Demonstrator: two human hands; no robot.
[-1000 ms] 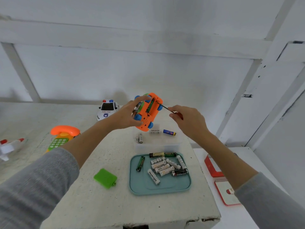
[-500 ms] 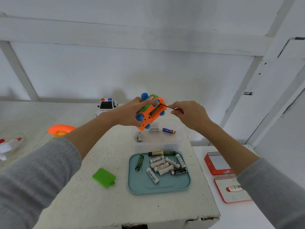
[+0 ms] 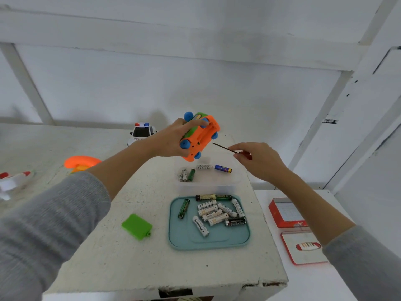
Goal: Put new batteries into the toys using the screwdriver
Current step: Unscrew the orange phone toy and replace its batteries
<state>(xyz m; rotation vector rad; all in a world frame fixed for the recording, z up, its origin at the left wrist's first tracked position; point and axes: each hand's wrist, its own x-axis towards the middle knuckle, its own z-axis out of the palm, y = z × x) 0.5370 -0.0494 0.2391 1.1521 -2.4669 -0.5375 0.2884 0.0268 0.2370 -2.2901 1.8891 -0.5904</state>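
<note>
head view – left hand [image 3: 171, 141] gripping toy car [image 3: 200, 135]

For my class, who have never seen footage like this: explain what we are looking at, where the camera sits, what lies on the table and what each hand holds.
No machine here: a person wears a camera on the head, looking down at both arms. The left hand grips an orange toy car, underside turned outward. The right hand pinches a small screwdriver, its tip just short of the car. On the white table are a teal tray of batteries, a clear tub holding a few more, a green cover and a police car.
</note>
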